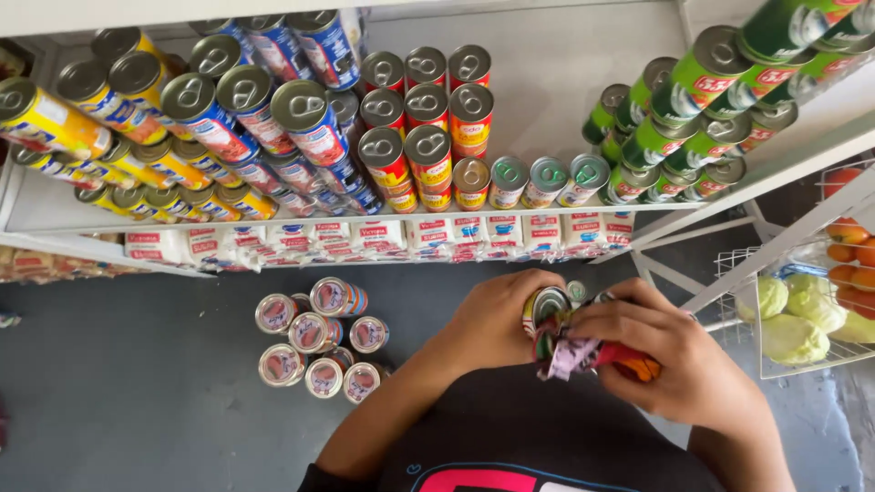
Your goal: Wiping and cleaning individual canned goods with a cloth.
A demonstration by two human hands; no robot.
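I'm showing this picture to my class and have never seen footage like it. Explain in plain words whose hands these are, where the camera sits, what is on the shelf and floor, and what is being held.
There is no machine here: a person works with two bare hands. The single picture comes from a camera worn on that person's head, looking down, so you see their own arms from above.

The left hand and right hand are closed together around a small bundle of cans with crumpled colourful wrapping hanging from it.

In front stands a white shelf stacked with tins lying on their sides: yellow cans, blue cans, red cans and green cans. White packets line the level below.

On the grey floor sits a cluster of cans. At the right, a wire basket holds green cabbages and orange fruit.
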